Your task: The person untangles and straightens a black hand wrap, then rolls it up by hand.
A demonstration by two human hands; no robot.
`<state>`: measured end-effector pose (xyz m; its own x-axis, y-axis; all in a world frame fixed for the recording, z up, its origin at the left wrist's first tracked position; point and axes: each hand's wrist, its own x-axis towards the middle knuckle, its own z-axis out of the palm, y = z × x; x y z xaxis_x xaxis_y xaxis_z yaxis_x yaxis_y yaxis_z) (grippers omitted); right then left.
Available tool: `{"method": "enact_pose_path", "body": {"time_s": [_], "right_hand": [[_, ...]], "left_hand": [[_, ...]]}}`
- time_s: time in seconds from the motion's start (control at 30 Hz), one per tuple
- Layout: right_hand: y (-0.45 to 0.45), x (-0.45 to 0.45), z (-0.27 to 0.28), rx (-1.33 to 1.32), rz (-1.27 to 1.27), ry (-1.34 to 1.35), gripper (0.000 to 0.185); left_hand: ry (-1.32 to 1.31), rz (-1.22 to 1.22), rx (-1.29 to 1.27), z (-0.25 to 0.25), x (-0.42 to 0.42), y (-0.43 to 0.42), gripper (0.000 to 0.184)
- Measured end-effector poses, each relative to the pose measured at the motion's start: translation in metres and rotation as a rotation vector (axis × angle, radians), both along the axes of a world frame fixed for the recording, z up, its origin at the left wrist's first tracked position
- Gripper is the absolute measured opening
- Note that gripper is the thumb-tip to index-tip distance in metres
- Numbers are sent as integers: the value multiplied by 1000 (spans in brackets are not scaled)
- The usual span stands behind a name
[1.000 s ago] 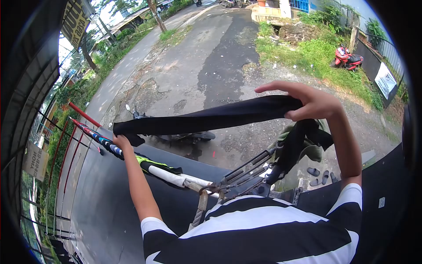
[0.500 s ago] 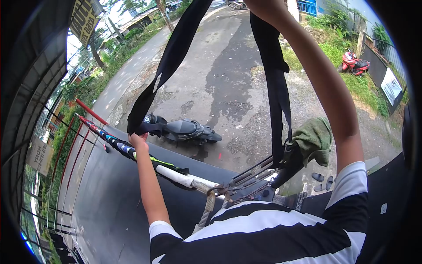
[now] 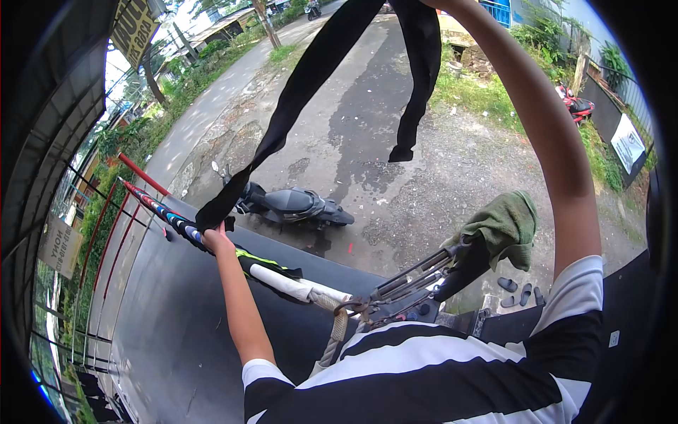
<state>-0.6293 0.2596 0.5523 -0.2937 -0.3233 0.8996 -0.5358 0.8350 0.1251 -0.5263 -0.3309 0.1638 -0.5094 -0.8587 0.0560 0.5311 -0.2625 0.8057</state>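
A long black cloth strip (image 3: 304, 88) stretches between my two hands. My left hand (image 3: 219, 242) grips its lower end, close beside a rope wrapped in multicoloured cloth (image 3: 166, 213). My right hand (image 3: 445, 3) is raised at the top edge, with its fingers mostly out of view. From it the strip slopes down to my left hand, while a loose end (image 3: 402, 152) hangs free over the road. Below my hands, white padding (image 3: 282, 283) covers part of the rope, which runs to metal turnbuckles (image 3: 413, 275).
A green towel (image 3: 505, 226) drapes over the corner post. Beneath the rope lies a dark platform (image 3: 176, 304). Beyond its edge stands a black motorcycle (image 3: 293, 205) on the road; sandals (image 3: 526, 293) lie at lower right. A red scooter (image 3: 579, 106) is parked farther off.
The strip's right-hand end has come away from the corner post and now dangles higher up. My right hand has shifted slightly up and right; my left hand has dropped a little.
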Motion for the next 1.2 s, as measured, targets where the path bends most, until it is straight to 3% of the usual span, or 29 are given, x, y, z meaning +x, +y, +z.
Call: {"method": "enact_pose_path", "body": {"time_s": [0.03, 0.07, 0.1, 0.17, 0.23, 0.27, 0.3, 0.33, 0.4, 0.43, 0.57, 0.6, 0.8, 0.93, 1.03, 1.2], "right_hand": [[33, -82, -18, 130, -125, -265, 30], [35, -91, -53, -2, -159, -626, 23], [17, -39, -74, 84, -13, -650, 26], [9, -3, -118, 103, -86, -1118, 18], [11, 10, -175, 293, 107, -1312, 23], [3, 30, -193, 422, 90, -1356, 34], [5, 37, -219, 630, 108, -1267, 53], [0, 57, -230, 626, 58, -1386, 69], [-12, 83, -249, 653, 102, -1436, 78], [-20, 94, -252, 640, 150, -1465, 77], [-48, 137, -264, 165, 563, -1353, 76], [-55, 141, -278, 21, 649, -1201, 72], [-66, 173, -334, -731, 797, -1276, 37], [-54, 179, -359, -841, 851, -1283, 31], [-42, 179, -372, -751, 671, -1170, 28], [-41, 190, -385, -739, 575, -1142, 29]], "left_hand": [[-37, 52, 5, 0, -4, 2, 38], [9, 4, -84, 5, -3, 7, 38], [58, -43, -175, 13, -2, 17, 38], [73, -18, -417, 27, -1, 44, 37], [43, 5, -697, 49, 7, 80, 37], [63, -41, -766, 65, 14, 104, 37], [83, -90, -835, 76, 18, 124, 37], [63, -166, -828, 78, 17, 135, 36], [172, -189, -1057, 100, 26, 184, 37], [216, -210, -1147, 109, 31, 208, 38], [309, -358, -1454, 105, 42, 282, 48], [299, -428, -1475, 98, 46, 300, 48], [268, -683, -1426, 47, 60, 352, 45], [160, -706, -1477, 42, 68, 355, 50], [134, -651, -1522, 38, 71, 358, 54], [59, -596, -1640, 24, 76, 360, 54]]}}
